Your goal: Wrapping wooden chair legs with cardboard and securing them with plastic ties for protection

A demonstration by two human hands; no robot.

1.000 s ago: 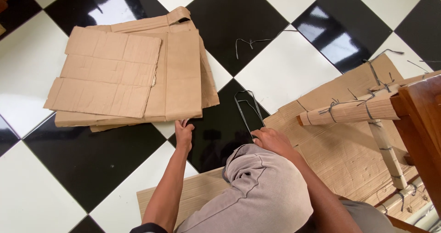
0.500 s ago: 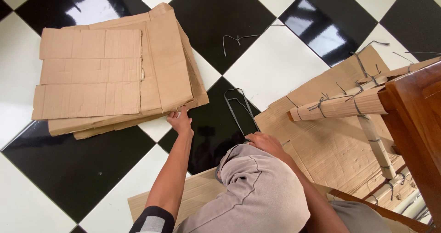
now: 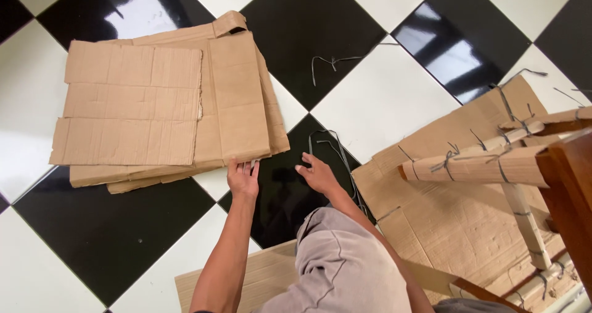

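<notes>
A stack of flattened brown cardboard sheets (image 3: 166, 106) lies on the black and white tiled floor at the upper left. My left hand (image 3: 243, 178) rests with fingers spread at the stack's near right corner, touching its edge. My right hand (image 3: 319, 173) hovers open over a black tile, just left of a loop of dark strapping band (image 3: 338, 148). Nothing is held in either hand. My knee in grey shorts (image 3: 339, 263) fills the bottom centre.
A wooden furniture piece (image 3: 570, 183) with legs wrapped in cardboard (image 3: 475, 164) and tied with dark bands lies at the right on a cardboard sheet (image 3: 459, 220). Another cut band (image 3: 336, 61) lies on the floor above. A cardboard strip (image 3: 262, 276) lies under my knee.
My right hand has left my knee and moved forward-left over the black tile beside the band loop. My left hand stays at the stack's corner, its fingers now flatter.
</notes>
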